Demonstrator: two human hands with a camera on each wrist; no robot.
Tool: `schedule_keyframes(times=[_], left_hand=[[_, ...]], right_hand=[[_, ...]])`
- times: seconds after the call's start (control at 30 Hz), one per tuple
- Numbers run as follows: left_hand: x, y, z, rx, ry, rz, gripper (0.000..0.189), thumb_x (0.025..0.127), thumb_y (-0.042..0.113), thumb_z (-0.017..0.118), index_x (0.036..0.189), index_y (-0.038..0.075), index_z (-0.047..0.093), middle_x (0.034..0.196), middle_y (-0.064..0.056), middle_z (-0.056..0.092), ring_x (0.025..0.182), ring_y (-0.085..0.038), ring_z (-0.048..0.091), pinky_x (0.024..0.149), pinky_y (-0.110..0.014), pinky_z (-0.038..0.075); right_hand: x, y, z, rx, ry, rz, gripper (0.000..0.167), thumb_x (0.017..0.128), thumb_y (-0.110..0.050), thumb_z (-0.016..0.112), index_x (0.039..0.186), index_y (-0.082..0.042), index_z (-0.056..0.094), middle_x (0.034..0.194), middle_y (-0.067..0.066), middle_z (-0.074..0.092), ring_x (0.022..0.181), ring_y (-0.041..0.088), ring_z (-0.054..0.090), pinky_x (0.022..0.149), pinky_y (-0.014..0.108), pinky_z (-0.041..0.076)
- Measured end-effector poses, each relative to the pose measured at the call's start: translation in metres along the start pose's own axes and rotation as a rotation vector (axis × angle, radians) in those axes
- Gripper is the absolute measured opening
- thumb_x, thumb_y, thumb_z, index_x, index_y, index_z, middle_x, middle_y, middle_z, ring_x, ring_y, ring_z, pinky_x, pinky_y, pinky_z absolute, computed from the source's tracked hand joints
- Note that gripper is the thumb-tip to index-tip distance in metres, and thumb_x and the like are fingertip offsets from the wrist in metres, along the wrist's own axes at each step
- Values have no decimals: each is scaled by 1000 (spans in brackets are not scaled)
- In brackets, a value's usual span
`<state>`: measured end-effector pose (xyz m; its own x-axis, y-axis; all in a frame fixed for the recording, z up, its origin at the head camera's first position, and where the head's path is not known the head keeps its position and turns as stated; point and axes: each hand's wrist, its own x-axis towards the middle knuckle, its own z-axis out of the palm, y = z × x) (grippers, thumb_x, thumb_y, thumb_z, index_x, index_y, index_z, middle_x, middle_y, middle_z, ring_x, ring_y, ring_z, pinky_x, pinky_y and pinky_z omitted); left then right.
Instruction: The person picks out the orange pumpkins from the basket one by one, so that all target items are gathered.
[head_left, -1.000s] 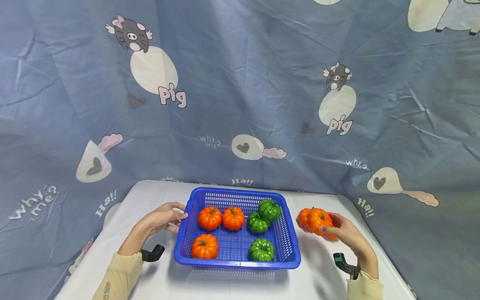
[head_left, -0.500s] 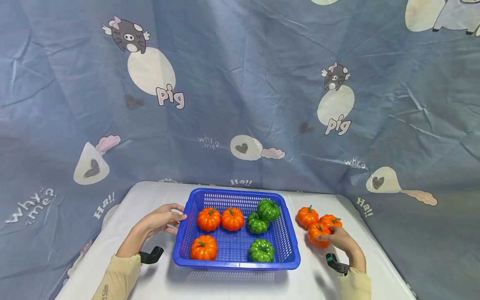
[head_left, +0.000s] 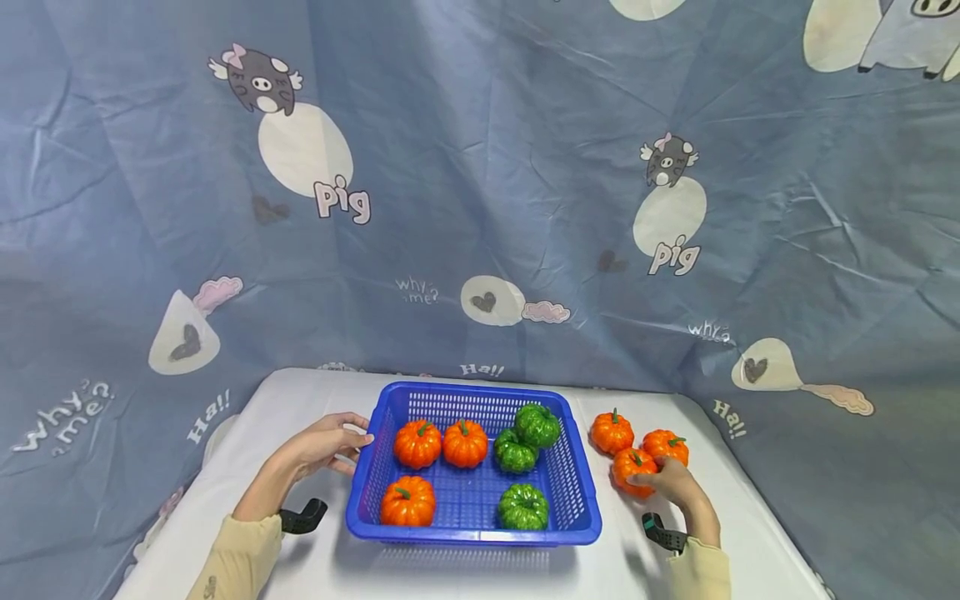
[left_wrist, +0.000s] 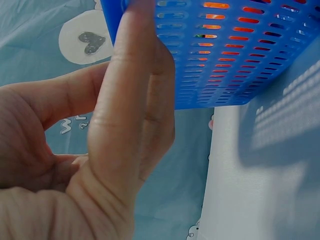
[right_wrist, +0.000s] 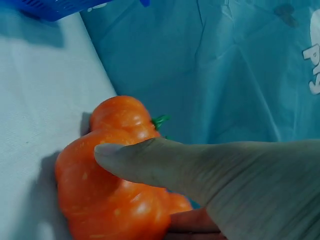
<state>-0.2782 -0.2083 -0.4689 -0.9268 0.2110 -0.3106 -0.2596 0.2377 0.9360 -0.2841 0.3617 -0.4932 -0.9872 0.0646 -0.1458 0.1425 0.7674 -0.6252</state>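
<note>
A blue plastic basket [head_left: 472, 536] stands mid-table, with several small orange pumpkins [head_left: 417, 443] on its left side and green pumpkins [head_left: 523, 507] on its right. At the basket's left rim is my left hand [head_left: 330, 442], its fingertips touching the outer side, fingers loosely extended. To the right of the basket, my right hand [head_left: 675, 482] holds an orange pumpkin [head_left: 632, 472], thumb across its near side in the right wrist view and the other fingers mostly hidden. Two more orange pumpkins, one behind-left [head_left: 611, 432] and one behind-right [head_left: 663, 447], sit close against it.
A white-covered table [head_left: 450, 575] carries everything. Behind and beside it hangs a blue printed cloth [head_left: 420, 208] with wrinkles. Each wrist wears a black camera mount, the left one [head_left: 303, 517] near the basket's front-left corner.
My right hand has lowered the orange pumpkin from over the other two to the table in front of them, moving left and toward me. The left hand has stayed at the basket rim.
</note>
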Motion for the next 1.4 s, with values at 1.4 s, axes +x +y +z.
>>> schedule_keyframes(times=[1.4], left_hand=[[-1,3,0,8,11,-28,41,92,18,62,124,-2,45,91,-11,67,76,-21,66,71,-41,61]], right_hand=[[-5,-209,80,254,-139,-357,64,78,-22,79,130,6,53,126,25,60,117,39,58,96,46,51]])
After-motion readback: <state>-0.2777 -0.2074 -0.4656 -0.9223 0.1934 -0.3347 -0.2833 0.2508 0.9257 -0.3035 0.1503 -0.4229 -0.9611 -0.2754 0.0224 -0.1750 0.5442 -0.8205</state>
